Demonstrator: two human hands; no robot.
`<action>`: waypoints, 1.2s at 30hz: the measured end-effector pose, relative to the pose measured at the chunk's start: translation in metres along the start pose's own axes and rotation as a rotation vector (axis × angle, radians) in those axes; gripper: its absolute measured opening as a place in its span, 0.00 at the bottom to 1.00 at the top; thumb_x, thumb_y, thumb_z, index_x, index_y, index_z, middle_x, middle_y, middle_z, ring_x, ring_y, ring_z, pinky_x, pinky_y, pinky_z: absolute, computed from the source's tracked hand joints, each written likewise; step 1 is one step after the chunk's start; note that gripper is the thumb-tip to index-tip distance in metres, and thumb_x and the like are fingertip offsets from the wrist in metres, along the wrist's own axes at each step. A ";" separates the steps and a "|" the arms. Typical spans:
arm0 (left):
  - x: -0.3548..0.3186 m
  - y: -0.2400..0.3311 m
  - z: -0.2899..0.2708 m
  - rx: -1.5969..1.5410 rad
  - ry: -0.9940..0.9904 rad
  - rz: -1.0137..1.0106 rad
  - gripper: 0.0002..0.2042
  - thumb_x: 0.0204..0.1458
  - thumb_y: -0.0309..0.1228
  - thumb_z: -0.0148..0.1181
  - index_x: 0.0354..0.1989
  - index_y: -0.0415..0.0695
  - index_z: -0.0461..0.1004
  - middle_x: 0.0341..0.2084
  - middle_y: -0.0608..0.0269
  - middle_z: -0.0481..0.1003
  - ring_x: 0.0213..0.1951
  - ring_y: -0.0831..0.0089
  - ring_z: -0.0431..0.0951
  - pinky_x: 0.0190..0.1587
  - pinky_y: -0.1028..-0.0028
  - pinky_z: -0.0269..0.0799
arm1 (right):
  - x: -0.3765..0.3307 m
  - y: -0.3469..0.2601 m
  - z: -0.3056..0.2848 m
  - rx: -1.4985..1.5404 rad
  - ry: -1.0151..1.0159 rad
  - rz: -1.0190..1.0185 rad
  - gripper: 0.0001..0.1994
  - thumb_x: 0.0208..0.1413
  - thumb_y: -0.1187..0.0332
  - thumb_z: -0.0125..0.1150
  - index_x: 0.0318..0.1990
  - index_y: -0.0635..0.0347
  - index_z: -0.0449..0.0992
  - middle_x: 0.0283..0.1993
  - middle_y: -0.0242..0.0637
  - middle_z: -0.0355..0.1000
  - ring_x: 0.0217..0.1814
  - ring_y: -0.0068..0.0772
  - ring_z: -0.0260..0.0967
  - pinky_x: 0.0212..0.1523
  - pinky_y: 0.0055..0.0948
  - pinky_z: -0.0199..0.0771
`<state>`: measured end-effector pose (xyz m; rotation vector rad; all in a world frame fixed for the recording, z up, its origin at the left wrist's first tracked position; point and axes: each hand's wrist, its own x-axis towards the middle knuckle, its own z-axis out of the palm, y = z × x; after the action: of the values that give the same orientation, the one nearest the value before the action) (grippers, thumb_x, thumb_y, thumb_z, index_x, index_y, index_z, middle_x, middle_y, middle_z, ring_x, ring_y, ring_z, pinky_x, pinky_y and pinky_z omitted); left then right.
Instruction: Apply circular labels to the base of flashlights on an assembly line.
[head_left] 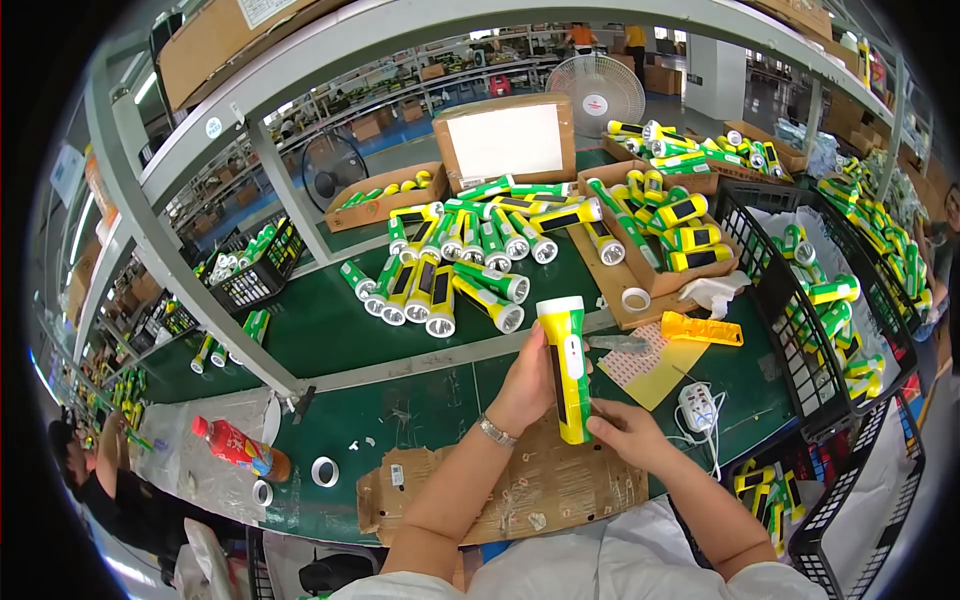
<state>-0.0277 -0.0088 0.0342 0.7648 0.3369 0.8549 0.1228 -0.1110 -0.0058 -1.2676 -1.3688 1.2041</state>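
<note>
Upright above the bench stands a yellow-and-green flashlight (573, 372), its white head at the top and a dark panel down one side. My left hand (526, 388) is wrapped round its body from the left, with a metal watch on that wrist. Low on the right, my right hand (630, 434) pinches the flashlight's tail end; some of its fingers are hidden behind. Beneath both hands lies a flattened brown cardboard sheet (430, 492). Beyond them, a pile of similar flashlights (470, 235) covers the middle of the green bench.
A cardboard box (725, 268) of flashlights and a black crate (800, 400) stand at right. Nearer lie an orange packet (702, 329), a sticker sheet (630, 366) and a white power socket (697, 407). Left are a red-capped bottle (240, 449) and tape rolls (325, 472). Another person (130, 500) works far left.
</note>
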 end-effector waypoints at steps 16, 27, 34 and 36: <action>0.000 -0.003 -0.012 0.590 0.287 0.145 0.16 0.51 0.36 0.57 0.44 0.40 0.66 0.32 0.67 0.69 0.34 0.80 0.68 0.37 0.76 0.66 | 0.005 -0.001 -0.004 -0.110 0.073 -0.044 0.14 0.55 0.68 0.52 0.48 0.64 0.70 0.41 0.34 0.70 0.39 0.19 0.64 0.39 0.17 0.64; 0.002 -0.034 -0.032 -0.569 -0.019 -0.494 0.20 0.56 0.42 0.41 0.47 0.37 0.63 0.34 0.51 0.71 0.23 0.71 0.74 0.23 0.78 0.75 | 0.011 -0.065 -0.033 -1.017 0.348 -0.656 0.14 0.45 0.66 0.60 0.41 0.59 0.75 0.26 0.35 0.68 0.29 0.37 0.62 0.34 0.34 0.60; -0.004 -0.027 -0.008 -0.577 -0.026 -0.504 0.18 0.55 0.43 0.40 0.34 0.40 0.68 0.22 0.56 0.72 0.20 0.72 0.73 0.21 0.79 0.75 | 0.044 -0.106 -0.024 -1.273 0.203 -1.169 0.07 0.32 0.66 0.58 0.23 0.53 0.72 0.24 0.26 0.63 0.32 0.27 0.62 0.36 0.27 0.59; -0.007 -0.024 -0.007 -0.086 -0.017 -0.420 0.17 0.54 0.44 0.42 0.32 0.42 0.68 0.20 0.58 0.72 0.20 0.73 0.73 0.18 0.79 0.72 | 0.052 -0.107 -0.022 -1.482 -0.067 -1.304 0.05 0.34 0.65 0.56 0.21 0.52 0.70 0.23 0.25 0.61 0.33 0.27 0.61 0.37 0.25 0.60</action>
<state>-0.0228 -0.0206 0.0114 0.5917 0.4249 0.4633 0.1266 -0.0578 0.1027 -0.6853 -2.5557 -0.8743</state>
